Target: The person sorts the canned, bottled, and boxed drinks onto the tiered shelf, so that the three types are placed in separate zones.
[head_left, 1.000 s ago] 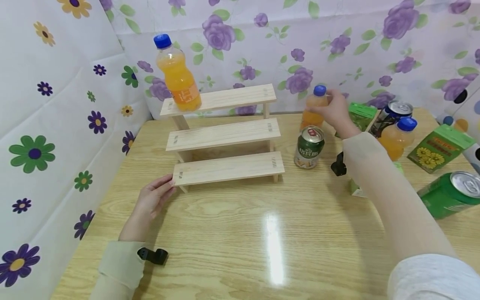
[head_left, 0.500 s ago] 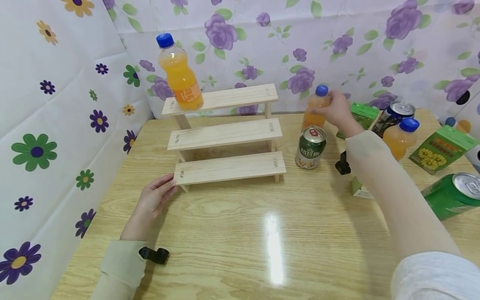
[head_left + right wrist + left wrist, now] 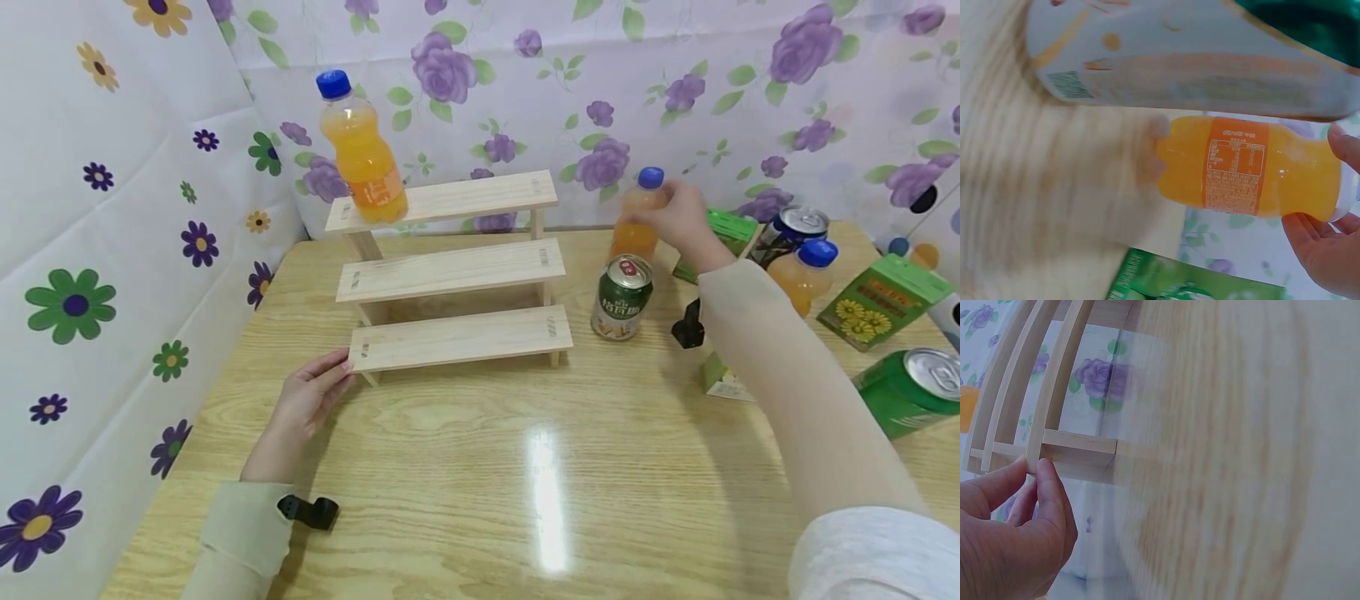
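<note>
My left hand (image 3: 311, 396) pinches the front left end of the lowest board of a three-tier wooden shelf (image 3: 457, 337); in the left wrist view, thumb and fingertips (image 3: 1047, 472) meet at the board's end. At the back right, my right hand (image 3: 678, 221) grips an orange soda bottle (image 3: 633, 237) with a blue cap by its upper part. The right wrist view shows the bottle's orange label (image 3: 1235, 165); whether its base touches the table I cannot tell. A green-and-white can (image 3: 622, 298) stands just in front of this bottle. Another orange soda bottle (image 3: 365, 162) stands on the top tier's left end.
Right of my right forearm stand a third orange bottle (image 3: 801, 279), a dark blue can (image 3: 791, 233), a green can (image 3: 911, 392) and a green carton (image 3: 883, 302). Two more cartons are partly hidden by the arm. Flowered cloth (image 3: 525, 108) hangs behind the table.
My right hand and the orange soda bottle in it have shifted slightly right and up in the head view. My left hand stays at the shelf's corner.
</note>
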Demonstrator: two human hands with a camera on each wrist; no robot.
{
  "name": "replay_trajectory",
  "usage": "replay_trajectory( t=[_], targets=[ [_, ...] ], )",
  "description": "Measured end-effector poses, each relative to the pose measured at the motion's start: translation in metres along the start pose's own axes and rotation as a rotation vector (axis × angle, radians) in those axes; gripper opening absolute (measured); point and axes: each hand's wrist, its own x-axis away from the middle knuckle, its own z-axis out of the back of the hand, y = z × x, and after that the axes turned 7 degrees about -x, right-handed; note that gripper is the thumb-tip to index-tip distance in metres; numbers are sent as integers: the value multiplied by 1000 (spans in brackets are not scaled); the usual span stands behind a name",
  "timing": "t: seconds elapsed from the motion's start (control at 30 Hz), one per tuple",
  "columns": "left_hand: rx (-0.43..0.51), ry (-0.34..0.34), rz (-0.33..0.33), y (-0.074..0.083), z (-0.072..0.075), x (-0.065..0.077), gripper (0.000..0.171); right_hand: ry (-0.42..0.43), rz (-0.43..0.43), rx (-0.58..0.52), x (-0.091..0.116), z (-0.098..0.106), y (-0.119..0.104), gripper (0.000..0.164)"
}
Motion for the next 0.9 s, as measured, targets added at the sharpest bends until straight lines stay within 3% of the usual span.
replay_trajectory(
  t=[0.43,0.67,0.9],
  targets=[
    [12,-13,-12,0,4,0,31,79,90,-14,-3,18,-64,74],
    [12,-15,-5,0,4,0,30,126,147,-22,1,21,-99,71],
    [-14,-6,-1,0,1,0,29,138,197,-113,6,21,-129,66]
  ],
)
